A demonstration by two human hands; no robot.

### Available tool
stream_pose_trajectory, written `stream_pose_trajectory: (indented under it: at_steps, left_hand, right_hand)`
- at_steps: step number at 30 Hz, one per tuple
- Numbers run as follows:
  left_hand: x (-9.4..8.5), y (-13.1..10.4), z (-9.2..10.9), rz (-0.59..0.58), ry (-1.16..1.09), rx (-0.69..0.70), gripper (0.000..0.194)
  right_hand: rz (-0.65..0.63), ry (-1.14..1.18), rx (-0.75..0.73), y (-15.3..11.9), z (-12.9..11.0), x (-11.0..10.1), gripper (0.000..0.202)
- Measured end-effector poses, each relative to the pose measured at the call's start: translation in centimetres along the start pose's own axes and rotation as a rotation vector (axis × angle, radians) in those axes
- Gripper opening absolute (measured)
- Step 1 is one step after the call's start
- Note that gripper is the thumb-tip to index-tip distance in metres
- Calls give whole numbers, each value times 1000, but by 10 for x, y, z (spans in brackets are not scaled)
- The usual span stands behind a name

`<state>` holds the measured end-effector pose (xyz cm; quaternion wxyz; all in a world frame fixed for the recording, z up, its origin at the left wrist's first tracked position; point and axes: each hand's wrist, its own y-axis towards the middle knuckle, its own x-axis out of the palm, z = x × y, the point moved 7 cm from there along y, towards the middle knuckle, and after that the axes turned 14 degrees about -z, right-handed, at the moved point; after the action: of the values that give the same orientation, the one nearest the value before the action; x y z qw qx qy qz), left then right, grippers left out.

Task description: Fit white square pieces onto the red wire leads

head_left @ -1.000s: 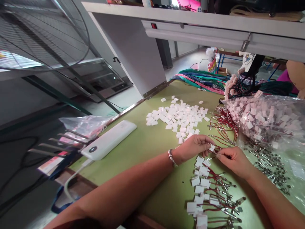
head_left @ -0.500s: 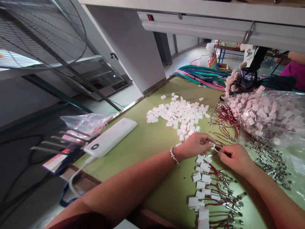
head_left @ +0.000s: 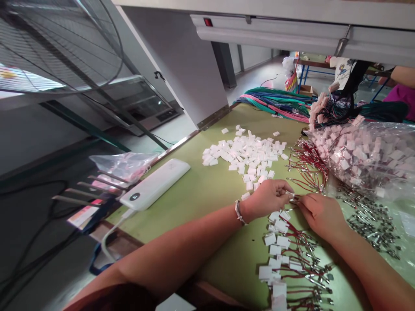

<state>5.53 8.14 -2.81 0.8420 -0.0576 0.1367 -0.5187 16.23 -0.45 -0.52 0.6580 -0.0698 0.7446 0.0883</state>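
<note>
My left hand (head_left: 270, 198), with a bracelet at the wrist, pinches a small white connector (head_left: 291, 196) between thumb and fingers. Its fingertips nearly meet those of my right hand (head_left: 320, 211), which is closed on a thin wire end at the connector; the fingers partly hide it. Just below the hands, a column of white connectors with red wires (head_left: 275, 250) runs toward the near edge. Beyond my left hand lies a pile of loose white connectors (head_left: 249, 151). Red wires with metal ends (head_left: 308, 164) lie behind my right hand.
A clear bag of white connectors (head_left: 366, 155) lies at the right, beside scattered metal terminals (head_left: 372, 224). A white power bank (head_left: 155, 185) with a cable rests at the table's left edge. Coloured cable bundles (head_left: 275, 103) lie at the back. A fan (head_left: 61, 47) stands upper left.
My right hand's fingers have moved closer to the connector in my left hand and are flatter over the wire. The whole view has shifted slightly.
</note>
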Motion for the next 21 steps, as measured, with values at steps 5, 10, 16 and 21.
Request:
stream_pose_trajectory:
  at_steps: [5, 10, 16, 21]
  left_hand:
    - [5, 0, 2, -20, 68, 29, 14]
    - [7, 2, 2, -89, -144, 16, 15]
    - [4, 1, 0, -93, -251, 7, 10]
    - [10, 5, -2, -115, -242, 27, 8]
  right_hand:
    - [-54, 74, -53, 3, -6, 4, 26]
    - [-3, 223, -11, 1, -1, -7, 25]
    - [-38, 231, -49, 3, -1, -6, 30]
    - [-47, 183, -107, 4, -4, 1, 32]
